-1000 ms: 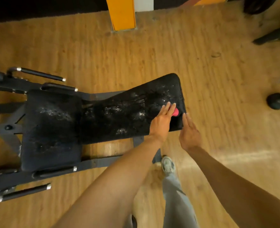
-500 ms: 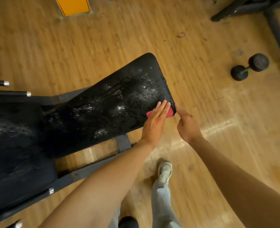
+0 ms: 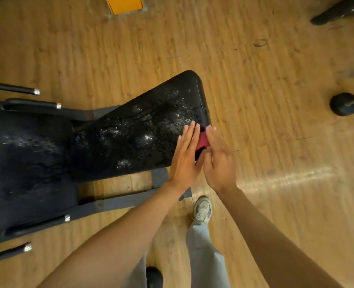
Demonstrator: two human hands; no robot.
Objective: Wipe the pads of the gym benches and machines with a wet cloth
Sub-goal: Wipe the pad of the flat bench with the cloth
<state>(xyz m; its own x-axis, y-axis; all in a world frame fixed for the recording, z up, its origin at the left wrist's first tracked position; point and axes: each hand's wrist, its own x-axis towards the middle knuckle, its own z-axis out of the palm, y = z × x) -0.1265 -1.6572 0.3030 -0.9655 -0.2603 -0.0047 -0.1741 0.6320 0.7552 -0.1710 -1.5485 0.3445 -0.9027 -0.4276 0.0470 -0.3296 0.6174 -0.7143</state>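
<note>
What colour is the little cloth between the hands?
Red-pink; the cloth shows best in the head view, at the bench pad's corner.

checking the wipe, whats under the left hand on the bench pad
A red cloth shows past the left hand on the bench pad; most of the cloth is covered by both hands.

Cloth (image 3: 202, 140) perhaps mostly behind hands.

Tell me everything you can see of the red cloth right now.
The cloth is a small red piece, mostly hidden between the two hands. It lies at the near right corner of the black bench pad, by its end edge. The left hand lies flat on it with straight fingers; the right hand covers its right side, blurred. Whether it is wet or folded cannot be told.
</note>
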